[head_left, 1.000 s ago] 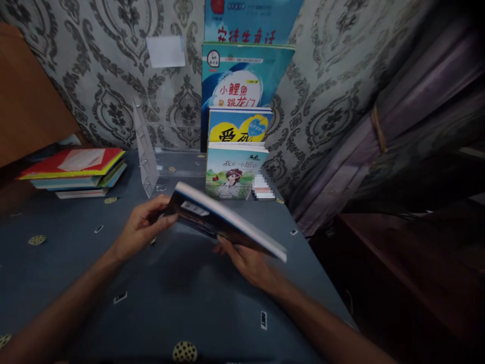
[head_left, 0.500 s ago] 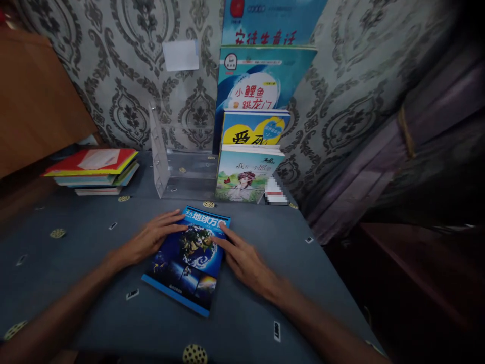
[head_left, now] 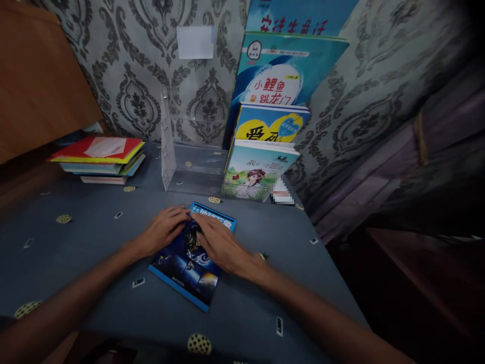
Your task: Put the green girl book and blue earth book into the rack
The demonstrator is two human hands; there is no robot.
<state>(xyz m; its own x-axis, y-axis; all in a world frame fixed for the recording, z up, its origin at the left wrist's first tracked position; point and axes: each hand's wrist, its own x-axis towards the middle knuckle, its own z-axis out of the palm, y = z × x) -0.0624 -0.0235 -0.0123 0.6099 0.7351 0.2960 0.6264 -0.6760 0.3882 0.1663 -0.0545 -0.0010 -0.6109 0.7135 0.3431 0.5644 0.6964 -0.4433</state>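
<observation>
A blue paperback book [head_left: 185, 273] with a globe picture on its cover lies tilted on the dark table cover [head_left: 94, 237]. My left hand [head_left: 163, 230] rests along the book's upper left edge, fingers stretched out. Across the upper part of the cover lies my right hand [head_left: 220, 242], its fingers extended and hiding part of the title and the globe. The fingertips of both hands come close together near the book's top left corner. Beyond the book stands a clear acrylic book rack [head_left: 167, 151], with a green-covered book [head_left: 248, 172] at the front of its right side.
Behind that front book, a yellow-and-blue book [head_left: 273, 121] and taller blue books [head_left: 288, 60] rise in steps. A stack of books [head_left: 98, 150] lies at the left by a wooden panel [head_left: 41, 76]. On the right hangs a curtain [head_left: 382, 172], past the table's edge.
My right hand has moved left across the cover, from the book's right edge towards my left hand. The camera view has shifted slightly. The book still lies on the table.
</observation>
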